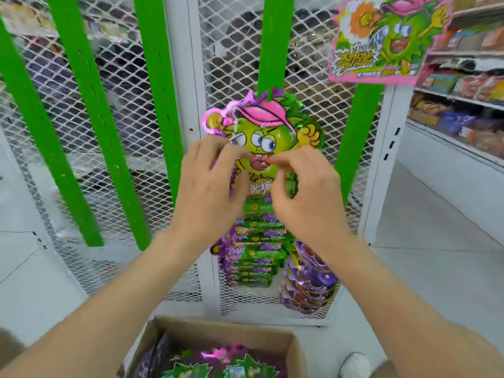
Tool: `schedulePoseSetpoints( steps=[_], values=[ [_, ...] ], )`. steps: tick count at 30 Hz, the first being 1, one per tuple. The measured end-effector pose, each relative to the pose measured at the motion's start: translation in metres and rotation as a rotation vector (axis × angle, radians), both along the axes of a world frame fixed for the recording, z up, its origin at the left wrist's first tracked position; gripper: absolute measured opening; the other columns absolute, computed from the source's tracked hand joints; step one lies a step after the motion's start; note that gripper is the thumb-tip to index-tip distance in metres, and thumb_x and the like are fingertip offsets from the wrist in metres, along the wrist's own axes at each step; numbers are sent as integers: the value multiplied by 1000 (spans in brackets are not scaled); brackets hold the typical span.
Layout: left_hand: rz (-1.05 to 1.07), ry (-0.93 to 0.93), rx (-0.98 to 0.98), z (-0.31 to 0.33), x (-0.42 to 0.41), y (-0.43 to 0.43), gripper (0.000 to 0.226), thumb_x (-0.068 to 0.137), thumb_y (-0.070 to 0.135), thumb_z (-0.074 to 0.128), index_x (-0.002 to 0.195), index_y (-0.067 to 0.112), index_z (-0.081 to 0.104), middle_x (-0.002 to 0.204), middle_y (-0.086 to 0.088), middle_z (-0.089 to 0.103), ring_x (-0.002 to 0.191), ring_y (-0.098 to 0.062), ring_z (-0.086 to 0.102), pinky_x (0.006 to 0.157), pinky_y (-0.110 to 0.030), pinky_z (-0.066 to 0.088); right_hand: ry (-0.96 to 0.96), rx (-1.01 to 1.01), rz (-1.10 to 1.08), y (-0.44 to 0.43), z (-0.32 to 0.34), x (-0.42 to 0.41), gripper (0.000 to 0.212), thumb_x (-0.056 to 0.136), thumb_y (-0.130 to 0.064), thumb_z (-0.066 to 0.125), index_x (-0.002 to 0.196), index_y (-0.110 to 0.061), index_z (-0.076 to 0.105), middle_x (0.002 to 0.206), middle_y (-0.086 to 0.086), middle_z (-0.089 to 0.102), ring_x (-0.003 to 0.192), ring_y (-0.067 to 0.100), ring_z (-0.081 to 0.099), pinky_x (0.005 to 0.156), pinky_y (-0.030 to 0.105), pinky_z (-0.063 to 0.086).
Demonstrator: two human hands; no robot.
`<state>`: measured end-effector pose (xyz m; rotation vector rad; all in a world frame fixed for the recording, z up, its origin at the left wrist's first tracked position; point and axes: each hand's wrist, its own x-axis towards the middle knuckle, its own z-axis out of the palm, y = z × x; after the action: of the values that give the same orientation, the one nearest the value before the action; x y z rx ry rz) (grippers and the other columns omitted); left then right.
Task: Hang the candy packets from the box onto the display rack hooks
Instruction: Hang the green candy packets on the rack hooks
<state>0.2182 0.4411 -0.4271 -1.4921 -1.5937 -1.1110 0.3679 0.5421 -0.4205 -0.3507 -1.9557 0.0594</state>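
A candy packet strip with a green cartoon face and pink cap hangs against the white mesh display rack, below a green strip. My left hand and my right hand are raised in front of it, fingertips pinching the packet near the cartoon's mouth. Several small green and purple packets hang in a column beneath my hands. The cardboard box sits on the floor below, holding more packets.
Green strips hang on the rack to the left and right. A stack of purple packets hangs low on the right. A pink sign sits top right. Store shelves line the right side. A white shoe shows near the box.
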Motion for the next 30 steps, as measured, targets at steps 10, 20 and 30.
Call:
schedulePoseSetpoints(
  steps=[10, 20, 30],
  values=[
    [-50, -320, -1664, -284, -27, -78, 48, 72, 66, 40, 83, 24, 60, 94, -5, 70, 87, -34, 67, 81, -46, 60, -1549, -244, 192, -58, -181, 18, 21, 97, -30, 56, 105, -12, 64, 111, 18, 65, 106, 38, 66, 81, 44, 57],
    [-29, -74, -2066, -361, 13, -126, 120, 62, 72, 87, 152, 13, 35, 155, -16, 34, 143, -40, 36, 113, -52, 45, -1634, -199, 187, -61, -205, 3, 19, 100, -27, 55, 87, -16, 47, 70, 0, 39, 71, 30, 55, 53, 30, 38],
    [-108, -66, -1593, -273, 11, -91, 17, 93, 30, 59, 102, 25, 73, 99, -4, 69, 97, -32, 65, 72, -37, 46, -1655, -329, 87, -52, -211, 4, 25, 102, -21, 56, 83, -11, 43, 85, 3, 46, 79, 29, 57, 62, 33, 43]
  ],
)
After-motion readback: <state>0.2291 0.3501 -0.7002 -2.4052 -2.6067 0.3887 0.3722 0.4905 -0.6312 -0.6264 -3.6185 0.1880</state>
